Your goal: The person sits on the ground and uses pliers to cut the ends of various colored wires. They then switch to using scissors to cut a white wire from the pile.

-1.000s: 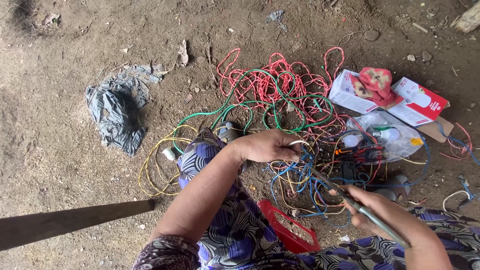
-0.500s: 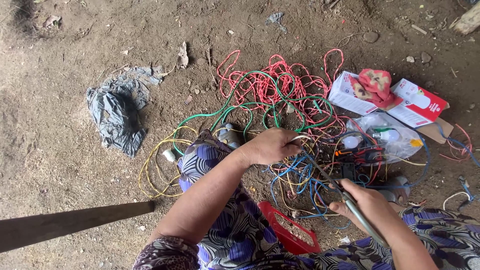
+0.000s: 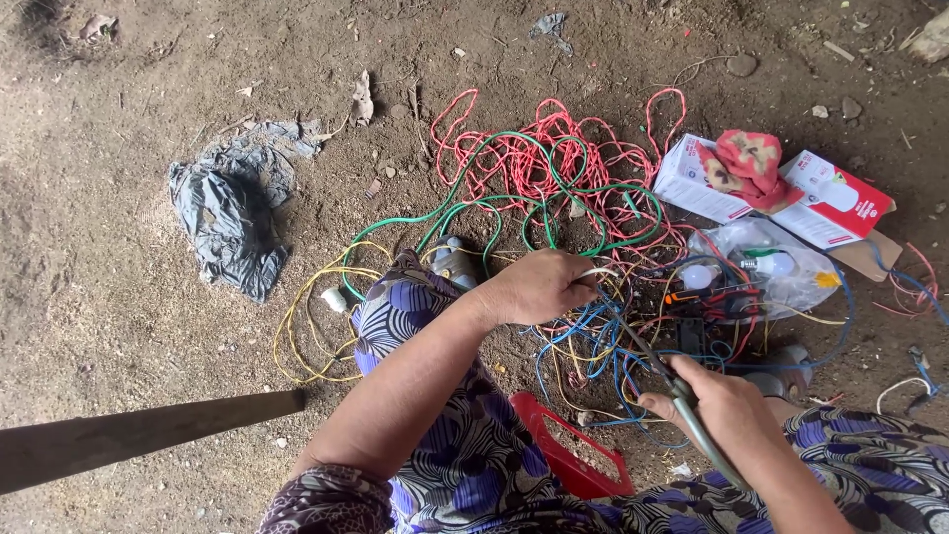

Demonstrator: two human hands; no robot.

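Left hand point(image 3: 539, 287) fingers pinch a white wire point(image 3: 596, 271) — right hand point(image 3: 727, 410) fingers grip grey pliers point(image 3: 682, 400).

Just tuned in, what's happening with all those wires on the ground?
A person sits on the dirt floor over a tangle of red, green, blue and yellow wires. The left hand pinches a pale wire end, while the right hand holds a grey plier-like tool pointed at it. Nearby lie two white-and-red boxes with a red cloth on them, a clear bag and crumpled grey plastic.
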